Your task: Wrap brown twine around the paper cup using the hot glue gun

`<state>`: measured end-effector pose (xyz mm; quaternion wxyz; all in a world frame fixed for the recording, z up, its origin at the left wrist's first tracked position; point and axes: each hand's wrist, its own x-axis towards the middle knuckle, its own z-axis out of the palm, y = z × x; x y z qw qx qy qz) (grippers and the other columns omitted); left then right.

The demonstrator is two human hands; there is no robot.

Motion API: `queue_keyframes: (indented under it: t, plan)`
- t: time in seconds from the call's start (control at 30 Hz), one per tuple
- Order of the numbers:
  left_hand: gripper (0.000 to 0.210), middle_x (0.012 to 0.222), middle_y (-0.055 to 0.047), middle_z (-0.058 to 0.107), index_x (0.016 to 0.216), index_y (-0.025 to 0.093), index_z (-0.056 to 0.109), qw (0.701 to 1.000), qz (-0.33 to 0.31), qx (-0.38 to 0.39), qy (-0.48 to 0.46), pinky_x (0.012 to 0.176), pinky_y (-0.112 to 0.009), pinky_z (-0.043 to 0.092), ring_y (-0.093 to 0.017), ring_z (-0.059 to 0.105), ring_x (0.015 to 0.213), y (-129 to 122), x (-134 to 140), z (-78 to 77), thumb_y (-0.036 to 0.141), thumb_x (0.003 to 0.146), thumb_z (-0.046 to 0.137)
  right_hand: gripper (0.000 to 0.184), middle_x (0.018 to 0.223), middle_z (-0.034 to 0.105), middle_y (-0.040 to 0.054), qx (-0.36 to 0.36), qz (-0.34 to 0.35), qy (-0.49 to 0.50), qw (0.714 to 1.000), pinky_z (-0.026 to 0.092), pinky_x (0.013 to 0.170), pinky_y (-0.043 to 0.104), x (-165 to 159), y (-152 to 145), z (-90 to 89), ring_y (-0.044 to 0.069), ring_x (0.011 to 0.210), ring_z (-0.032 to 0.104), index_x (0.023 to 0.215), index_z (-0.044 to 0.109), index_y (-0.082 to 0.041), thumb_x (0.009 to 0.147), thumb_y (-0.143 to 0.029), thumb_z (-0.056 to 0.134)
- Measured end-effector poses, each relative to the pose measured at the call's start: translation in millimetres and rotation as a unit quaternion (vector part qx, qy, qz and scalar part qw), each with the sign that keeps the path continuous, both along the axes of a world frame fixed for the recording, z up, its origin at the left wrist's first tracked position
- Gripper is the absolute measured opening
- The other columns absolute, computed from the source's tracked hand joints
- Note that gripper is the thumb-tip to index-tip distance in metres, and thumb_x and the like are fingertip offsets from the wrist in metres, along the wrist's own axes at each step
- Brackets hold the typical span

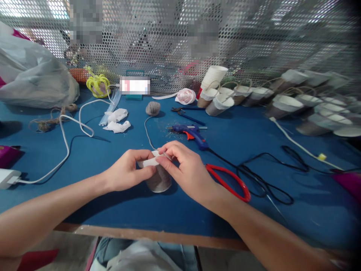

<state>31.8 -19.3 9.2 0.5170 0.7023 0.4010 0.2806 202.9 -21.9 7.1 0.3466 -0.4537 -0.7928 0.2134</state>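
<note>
A small paper cup (159,182), its lower side grey and its rim white, stands on the blue table in front of me. My left hand (134,169) grips the cup's left side, thumb on the near wall and fingers at the rim. At the right of the rim, my right hand (179,160) pinches a strand of grey yarn between thumb and fingers. That strand runs back behind the cup to a small grey yarn ball (153,108). Beyond my right hand lies a blue glue gun (191,133) with an orange trigger.
Red-handled scissors (231,180) and a tangled black cord (262,180) lie to the right. Blue-handled pliers (188,113), a pink ribbon roll (185,96) and several finished-looking cups (220,103) stand farther back. A white cable (67,146) and crumpled white scraps (117,120) are left.
</note>
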Motion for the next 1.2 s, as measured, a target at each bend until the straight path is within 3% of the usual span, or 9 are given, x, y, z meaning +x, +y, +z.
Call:
queue_keyframes:
  t: [0.2, 0.37, 0.5, 0.7, 0.83, 0.9, 1.0, 1.1, 1.2]
  plan:
    - [0.01, 0.067, -0.001, 0.055, 0.069, 0.012, 0.053, 0.999, -0.033, -0.017, -0.038, 0.064, -0.024, 0.039, -0.012, 0.047, 0.064, 0.7, -3.1, 1.6, 0.02, 0.074, 0.05, 0.018, 0.092, 0.058, 0.0053, -0.043, 0.014, 0.081, 0.996, 0.043, 0.079, 0.031, 5.5, 2.7, 8.0, 0.016, 0.086, 0.055, 0.065, 0.048, -0.02, 0.08, -0.029, 0.053]
    - [0.011, 0.072, -0.003, 0.057, 0.07, 0.012, 0.053, 0.998, -0.039, -0.014, -0.043, 0.066, -0.025, 0.04, -0.012, 0.049, 0.066, 3.5, -6.5, -0.9, 0.021, 0.075, 0.051, 0.02, 0.058, 0.052, -0.0023, -0.201, -0.002, 0.219, 0.955, 0.042, 0.047, 0.022, 12.3, 12.2, 19.4, 0.008, 0.05, 0.047, 0.069, 0.054, -0.018, 0.079, -0.036, 0.054]
    - [0.011, 0.076, -0.003, 0.057, 0.07, 0.012, 0.052, 0.998, -0.038, -0.01, -0.053, 0.068, -0.025, 0.04, -0.013, 0.05, 0.071, 6.5, -7.9, -5.7, 0.022, 0.075, 0.053, 0.02, 0.062, 0.057, -0.0012, -0.249, 0.017, 0.285, 0.925, 0.044, 0.045, 0.02, 7.0, 35.2, 41.2, 0.006, 0.048, 0.05, 0.067, 0.052, -0.016, 0.079, -0.031, 0.056]
    - [0.015, 0.091, -0.007, 0.06, 0.069, 0.012, 0.053, 0.995, -0.06, -0.006, -0.082, 0.081, -0.031, 0.039, -0.02, 0.052, 0.091, 8.6, -8.6, -13.7, 0.025, 0.078, 0.054, 0.016, 0.067, 0.061, -0.0005, -0.224, 0.129, 0.244, 0.935, 0.05, 0.058, 0.02, -38.8, 74.6, 65.4, 0.006, 0.057, 0.058, 0.066, 0.053, -0.014, 0.081, -0.013, 0.051]
    - [0.018, 0.102, -0.009, 0.059, 0.067, 0.012, 0.054, 0.99, -0.056, -0.025, -0.126, 0.087, -0.033, 0.037, -0.022, 0.05, 0.101, 8.7, -10.2, -20.1, 0.027, 0.078, 0.057, 0.015, 0.055, 0.059, -0.0005, -0.322, 0.233, -0.007, 0.918, 0.05, 0.05, 0.023, -58.2, 85.3, 52.4, 0.01, 0.05, 0.058, 0.063, 0.054, -0.014, 0.078, -0.015, 0.054]
    - [0.019, 0.106, -0.01, 0.057, 0.069, 0.012, 0.055, 0.99, -0.052, -0.027, -0.125, 0.087, -0.035, 0.037, -0.022, 0.051, 0.1, 9.1, -11.4, -22.3, 0.029, 0.077, 0.058, 0.015, 0.057, 0.06, 0.0016, -0.283, 0.172, -0.062, 0.942, 0.047, 0.045, 0.023, -49.2, 91.0, 46.9, 0.01, 0.048, 0.056, 0.065, 0.054, -0.014, 0.08, -0.017, 0.051]
    - [0.019, 0.114, -0.012, 0.055, 0.069, 0.013, 0.055, 0.991, -0.038, -0.018, -0.125, 0.092, -0.036, 0.034, -0.025, 0.047, 0.11, 10.5, -12.8, -24.0, 0.03, 0.077, 0.058, 0.017, 0.066, 0.063, 0.0051, -0.122, -0.005, -0.094, 0.988, 0.046, 0.047, 0.025, -12.4, 101.8, 46.7, 0.012, 0.052, 0.058, 0.068, 0.054, -0.016, 0.081, -0.024, 0.048]
    - [0.019, 0.115, -0.013, 0.055, 0.069, 0.013, 0.054, 0.993, -0.019, 0.005, -0.114, 0.095, -0.037, 0.032, -0.026, 0.044, 0.115, 12.1, -13.1, -24.7, 0.03, 0.077, 0.058, 0.023, 0.068, 0.062, 0.0079, -0.022, -0.178, -0.254, 0.951, 0.046, 0.061, 0.031, 35.0, 108.3, 45.2, 0.019, 0.068, 0.061, 0.065, 0.055, -0.017, 0.08, -0.034, 0.049]
    - [0.018, 0.116, -0.013, 0.054, 0.068, 0.014, 0.053, 0.995, 0.011, 0.037, -0.096, 0.095, -0.037, 0.032, -0.026, 0.046, 0.113, 13.7, -13.2, -25.4, 0.03, 0.077, 0.057, 0.021, 0.063, 0.061, 0.009, -0.091, -0.201, -0.348, 0.911, 0.045, 0.062, 0.034, 69.6, 105.0, 29.5, 0.025, 0.071, 0.061, 0.054, 0.054, -0.017, 0.071, -0.029, 0.059]
